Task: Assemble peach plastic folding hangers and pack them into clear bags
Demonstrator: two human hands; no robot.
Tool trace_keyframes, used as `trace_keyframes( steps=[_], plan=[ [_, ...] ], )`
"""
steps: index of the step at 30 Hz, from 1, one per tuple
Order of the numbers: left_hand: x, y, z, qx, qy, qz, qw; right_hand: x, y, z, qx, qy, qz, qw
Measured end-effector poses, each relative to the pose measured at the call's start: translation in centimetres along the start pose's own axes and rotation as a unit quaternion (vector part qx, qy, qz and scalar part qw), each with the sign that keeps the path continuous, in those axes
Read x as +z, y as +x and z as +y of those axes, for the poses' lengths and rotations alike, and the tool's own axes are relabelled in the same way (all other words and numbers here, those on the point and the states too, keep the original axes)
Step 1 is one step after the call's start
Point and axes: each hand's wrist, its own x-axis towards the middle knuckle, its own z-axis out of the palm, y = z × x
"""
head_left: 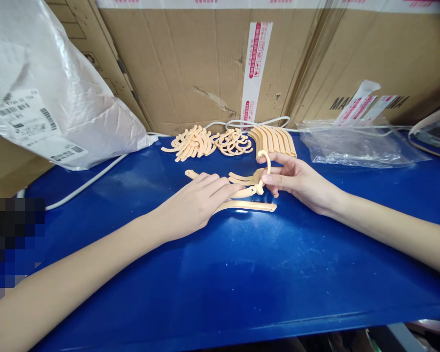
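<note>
My right hand pinches a cream plastic hanger hook, its curved end pointing up and its base down by the hole of a curved hanger arm. My left hand lies palm down with its fingers closed over that arm, hiding part of it. In front lies a longer cream hanger bar, one end under my left hand. Just behind my fingers is another pair of curved pieces. Whether hook and arm are joined, I cannot tell.
Loose hanger arms, a heap of hooks and a row of stacked bars stand at the back of the blue table. Cardboard boxes rise behind. A white parcel bag, a cable and a clear plastic bag lie around.
</note>
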Motion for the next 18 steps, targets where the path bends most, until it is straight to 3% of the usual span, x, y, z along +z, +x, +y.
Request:
trace_keyframes(
  steps=[12,18],
  plan=[
    [0.5,0.0,0.1,0.024,0.057,0.017,0.998,0.3,0.0,0.1,-0.008,-0.038,0.015,0.999],
    [0.2,0.1,0.7,-0.009,0.019,0.028,0.999,1.6,-0.6,0.3,-0.033,-0.078,-0.059,0.995]
  ],
)
